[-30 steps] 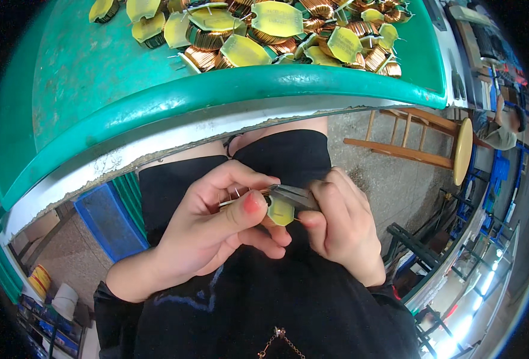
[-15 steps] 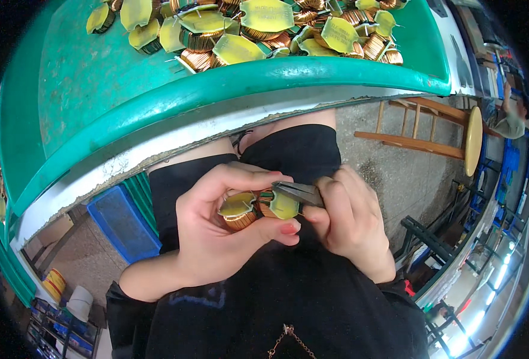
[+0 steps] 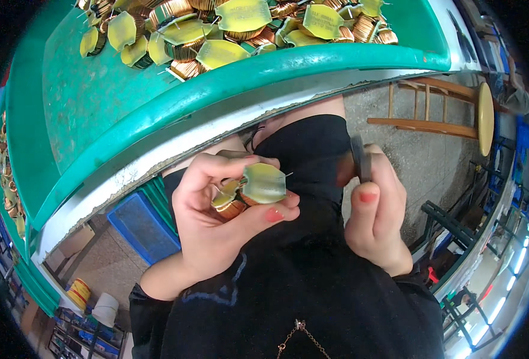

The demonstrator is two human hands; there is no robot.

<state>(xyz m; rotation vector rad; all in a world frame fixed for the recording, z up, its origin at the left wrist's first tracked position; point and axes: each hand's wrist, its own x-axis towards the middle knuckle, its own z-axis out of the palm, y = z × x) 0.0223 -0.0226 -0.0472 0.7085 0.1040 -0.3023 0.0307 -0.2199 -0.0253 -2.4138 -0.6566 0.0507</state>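
My left hand (image 3: 207, 224) is closed around two copper-wound coils over my lap. The front coil (image 3: 264, 182) turns its yellow-green base plate upward, and a thin wire pin sticks out at its right. A second coil (image 3: 228, 208), partly covered by the fingers, sits behind it in the palm. Off to the right, apart from the coils, my right hand (image 3: 379, 218) is closed on pliers (image 3: 360, 158). Their metal jaws are blurred and point up; the handles are mostly hidden in the hand.
A green tray (image 3: 228, 75) with a heap of similar coils (image 3: 222, 54) stands on the table ahead. At the left are more coils (image 3: 10, 173) and a blue crate (image 3: 142, 227). A wooden stool (image 3: 484, 119) lies to the right, beside dark metal racks (image 3: 450, 224).
My right hand has drawn the pliers away from the coil, to the right, and turned them upward. The left hand has tilted the front coil so its plate shows more fully.
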